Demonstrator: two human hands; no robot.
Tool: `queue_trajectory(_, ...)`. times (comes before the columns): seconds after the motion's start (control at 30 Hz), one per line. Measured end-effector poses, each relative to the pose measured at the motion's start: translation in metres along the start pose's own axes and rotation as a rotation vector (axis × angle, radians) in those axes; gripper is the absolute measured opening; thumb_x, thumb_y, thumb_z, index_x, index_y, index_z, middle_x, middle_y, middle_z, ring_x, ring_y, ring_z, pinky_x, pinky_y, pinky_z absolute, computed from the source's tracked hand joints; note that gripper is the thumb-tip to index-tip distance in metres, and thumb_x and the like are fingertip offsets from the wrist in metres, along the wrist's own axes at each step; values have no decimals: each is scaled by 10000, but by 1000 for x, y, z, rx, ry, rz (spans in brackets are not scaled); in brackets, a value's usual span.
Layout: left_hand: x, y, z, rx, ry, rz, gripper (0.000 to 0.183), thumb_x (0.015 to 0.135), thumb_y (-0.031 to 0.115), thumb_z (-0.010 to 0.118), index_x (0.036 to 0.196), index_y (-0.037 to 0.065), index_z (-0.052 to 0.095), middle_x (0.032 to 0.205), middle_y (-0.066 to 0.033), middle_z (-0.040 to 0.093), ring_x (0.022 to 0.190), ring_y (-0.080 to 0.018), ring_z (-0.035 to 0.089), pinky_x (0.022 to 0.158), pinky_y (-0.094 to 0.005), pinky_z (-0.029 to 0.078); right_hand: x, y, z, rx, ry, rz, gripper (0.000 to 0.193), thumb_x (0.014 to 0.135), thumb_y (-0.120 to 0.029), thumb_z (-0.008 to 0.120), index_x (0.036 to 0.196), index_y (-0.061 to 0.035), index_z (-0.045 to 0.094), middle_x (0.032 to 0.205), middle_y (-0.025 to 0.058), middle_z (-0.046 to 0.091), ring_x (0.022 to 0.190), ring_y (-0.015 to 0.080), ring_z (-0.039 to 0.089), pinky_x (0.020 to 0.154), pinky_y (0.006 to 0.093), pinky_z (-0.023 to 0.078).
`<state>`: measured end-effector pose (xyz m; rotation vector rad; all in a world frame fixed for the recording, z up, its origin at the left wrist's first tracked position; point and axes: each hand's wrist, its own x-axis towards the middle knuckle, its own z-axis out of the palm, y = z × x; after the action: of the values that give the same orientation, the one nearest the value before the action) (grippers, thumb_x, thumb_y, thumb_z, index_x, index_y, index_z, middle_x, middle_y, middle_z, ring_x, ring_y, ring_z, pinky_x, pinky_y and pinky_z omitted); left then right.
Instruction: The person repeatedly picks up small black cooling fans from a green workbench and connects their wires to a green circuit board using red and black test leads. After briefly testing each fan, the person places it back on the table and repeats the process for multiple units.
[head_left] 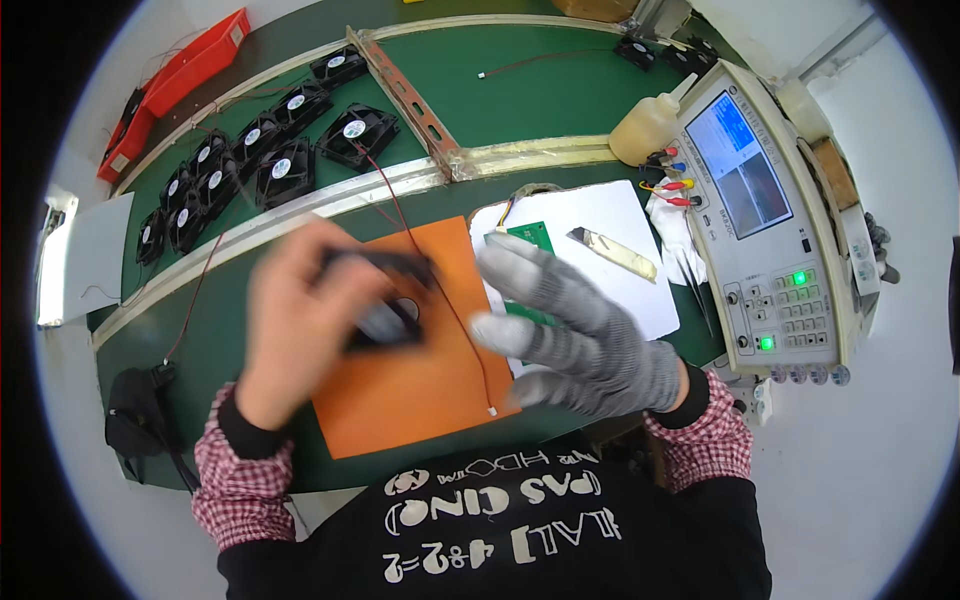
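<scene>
My bare left hand (305,315) is blurred by motion, its fingers curled round a black cooling fan (385,330) over an orange mat (450,250). The fan's outline is smeared. My right hand (595,345), in a grey knit glove with whitish fingertips, is held with fingers apart and nothing in it. Beneath it, partly hidden, a green circuit board (530,236) lies on a white sheet (590,215). A thin dark red wire (465,325) crosses the mat between my hands, ending in a small white plug (491,411).
Several black fans (285,172) stand at the back left, by red bins (195,65). A perforated metal bar (405,100) divides the bench. To the right are a bench tester (750,200), a squeeze bottle (645,128), a taped cutter (615,255) and tweezers (697,295).
</scene>
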<state>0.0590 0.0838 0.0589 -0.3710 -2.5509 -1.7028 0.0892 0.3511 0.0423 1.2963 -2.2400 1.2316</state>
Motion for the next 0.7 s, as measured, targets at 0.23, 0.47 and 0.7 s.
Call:
queue_trajectory(0.23, 14, -19, -37, -186, 179, 140, 308, 976, 373, 582, 974, 66, 560, 812, 21, 504, 730, -59, 526, 640, -194, 402, -30, 29, -28, -107, -182, 183, 432, 884, -246, 690, 1264, -66, 592, 1099, 123, 604, 1061, 325, 566, 918, 409, 477)
queue_trajectory(0.47, 14, -11, -11, -539, 289, -352, 328, 1010, 439, 533, 1051, 116, 580, 728, 0, 581, 491, -91, 510, 433, -203, 381, -35, 60, -31, 112, 107, 648, 134, 854, -127, 716, 942, -26, 729, 885, 101, 656, 835, 245, 638, 770, 354, 508)
queue_trajectory(0.7, -10, -53, 12, 287, -232, 241, 559, 765, 217, 783, 1237, 18, 559, 1130, -154, 554, 1077, -322, 538, 947, -378, 426, -37, 74, -6, -154, 119, 409, 130, 819, -130, 734, 884, -41, 665, 838, 106, 619, 807, 288, 617, 742, 385, 499)
